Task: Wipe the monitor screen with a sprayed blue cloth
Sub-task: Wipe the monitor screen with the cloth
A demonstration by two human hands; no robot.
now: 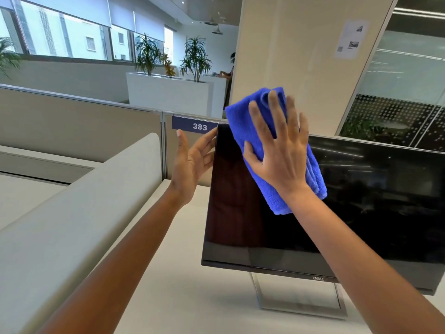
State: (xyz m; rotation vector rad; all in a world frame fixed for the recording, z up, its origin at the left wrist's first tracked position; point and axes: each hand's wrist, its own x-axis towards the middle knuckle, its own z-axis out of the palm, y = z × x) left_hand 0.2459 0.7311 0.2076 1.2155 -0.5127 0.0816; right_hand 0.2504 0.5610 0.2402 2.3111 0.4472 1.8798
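Observation:
A black monitor (361,213) stands on a silver stand on the white desk, its dark screen facing me. A folded blue cloth (243,121) lies flat against the upper left part of the screen and sticks up past the top edge. My right hand (277,153) presses the cloth to the glass with fingers spread. My left hand (192,160) holds the monitor's upper left edge, fingertips touching the bezel and thumb raised.
The white desk (192,297) carries the monitor stand (301,297). A rounded beige divider (84,213) runs along the left. Behind are partition panels with a "383" label (195,125), a cream pillar (289,56), planters (168,90) and a person at a far counter.

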